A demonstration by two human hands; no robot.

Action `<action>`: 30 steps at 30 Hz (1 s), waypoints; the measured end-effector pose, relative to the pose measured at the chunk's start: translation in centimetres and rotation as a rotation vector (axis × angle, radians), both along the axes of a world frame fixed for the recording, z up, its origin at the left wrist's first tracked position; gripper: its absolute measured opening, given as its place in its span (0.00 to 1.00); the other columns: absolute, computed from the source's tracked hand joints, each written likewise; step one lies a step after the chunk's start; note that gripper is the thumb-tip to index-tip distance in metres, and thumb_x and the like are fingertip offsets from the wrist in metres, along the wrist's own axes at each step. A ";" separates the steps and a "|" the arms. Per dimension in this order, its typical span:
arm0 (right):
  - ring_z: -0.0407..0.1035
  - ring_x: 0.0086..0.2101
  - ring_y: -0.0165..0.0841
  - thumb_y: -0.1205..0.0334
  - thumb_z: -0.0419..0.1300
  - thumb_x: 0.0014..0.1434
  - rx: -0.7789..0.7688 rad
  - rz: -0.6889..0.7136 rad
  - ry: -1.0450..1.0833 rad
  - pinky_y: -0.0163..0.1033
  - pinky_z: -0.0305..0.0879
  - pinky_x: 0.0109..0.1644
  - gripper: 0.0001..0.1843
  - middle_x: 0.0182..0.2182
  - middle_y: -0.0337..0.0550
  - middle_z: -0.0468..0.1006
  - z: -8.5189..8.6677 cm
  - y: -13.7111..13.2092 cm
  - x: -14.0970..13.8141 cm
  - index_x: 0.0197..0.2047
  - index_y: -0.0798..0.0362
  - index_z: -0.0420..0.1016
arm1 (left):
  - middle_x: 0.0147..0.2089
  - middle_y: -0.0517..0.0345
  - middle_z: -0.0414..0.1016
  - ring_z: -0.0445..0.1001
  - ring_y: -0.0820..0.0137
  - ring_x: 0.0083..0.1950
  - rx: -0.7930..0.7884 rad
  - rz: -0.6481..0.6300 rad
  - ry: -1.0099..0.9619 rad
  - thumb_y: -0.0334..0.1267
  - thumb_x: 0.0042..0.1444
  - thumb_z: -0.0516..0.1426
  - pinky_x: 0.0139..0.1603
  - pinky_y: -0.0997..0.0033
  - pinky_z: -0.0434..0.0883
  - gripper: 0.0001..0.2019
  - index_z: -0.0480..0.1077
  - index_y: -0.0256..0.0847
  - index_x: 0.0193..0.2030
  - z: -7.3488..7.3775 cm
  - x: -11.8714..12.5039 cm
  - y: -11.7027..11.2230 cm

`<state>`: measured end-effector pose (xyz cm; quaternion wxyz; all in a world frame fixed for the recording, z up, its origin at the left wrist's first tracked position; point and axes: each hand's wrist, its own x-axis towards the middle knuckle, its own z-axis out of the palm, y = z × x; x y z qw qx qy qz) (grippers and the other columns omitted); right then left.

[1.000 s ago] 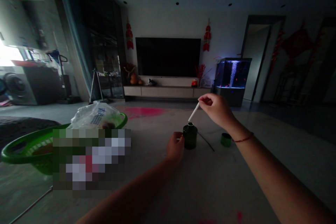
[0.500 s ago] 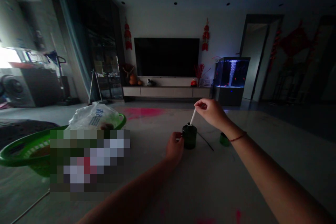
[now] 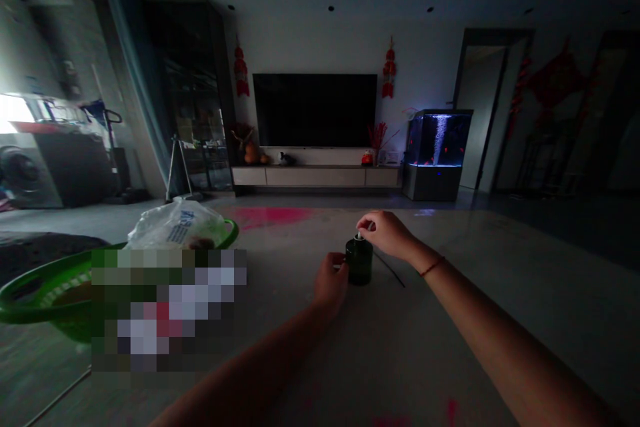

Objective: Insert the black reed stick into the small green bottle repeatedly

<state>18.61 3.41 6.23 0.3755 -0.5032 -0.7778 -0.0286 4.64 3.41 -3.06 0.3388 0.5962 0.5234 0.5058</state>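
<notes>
A small dark green bottle (image 3: 359, 265) stands upright on the pale tabletop (image 3: 300, 373). My left hand (image 3: 331, 281) is closed at the bottle's left side, its fingers curled against the glass. Over the bottle's mouth, my right hand (image 3: 386, 235) pinches the upper end of a white stick (image 3: 359, 235). The stick's lower part is hidden inside the dark glass. A thin black stick (image 3: 393, 271) lies on the table just right of the bottle.
At the left stands a green basket (image 3: 65, 327) with a plastic bag (image 3: 175, 223) on top; a blurred patch covers its right part. A pink stain (image 3: 273, 215) marks the table's far side. Beyond are a television (image 3: 315, 110) and a lit fish tank (image 3: 439, 140).
My right hand has moved down and slightly left, and the white stick has sunk deeper into the bottle. My forearm now hides the small green piece. My left hand stays at the bottle.
</notes>
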 end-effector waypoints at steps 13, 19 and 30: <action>0.66 0.27 0.28 0.69 0.55 0.47 -0.036 0.039 -0.078 0.31 0.60 0.31 0.07 0.27 0.42 0.76 0.1 -0.8 -0.7 0.27 0.55 0.74 | 0.40 0.50 0.71 0.69 0.71 0.36 -0.010 -0.004 0.016 0.31 0.50 0.50 0.33 0.75 0.63 0.09 0.64 0.35 0.40 0.5 0.1 -0.3; 0.67 0.29 0.28 0.67 0.54 0.49 -0.014 0.039 -0.031 0.31 0.60 0.34 0.08 0.29 0.43 0.76 0.4 -0.4 0.2 0.32 0.55 0.73 | 0.41 0.50 0.71 0.69 0.71 0.36 -0.012 -0.010 0.022 0.31 0.50 0.50 0.33 0.75 0.63 0.10 0.64 0.36 0.40 0.6 0.0 -0.5; 0.70 0.30 0.33 0.68 0.55 0.45 -0.482 -0.190 -0.344 0.33 0.59 0.31 0.06 0.26 0.49 0.77 -1.4 0.2 3.0 0.23 0.56 0.73 | 0.40 0.51 0.70 0.69 0.71 0.35 -0.013 -0.001 0.014 0.32 0.50 0.50 0.32 0.76 0.63 0.09 0.65 0.36 0.40 0.3 0.1 -0.3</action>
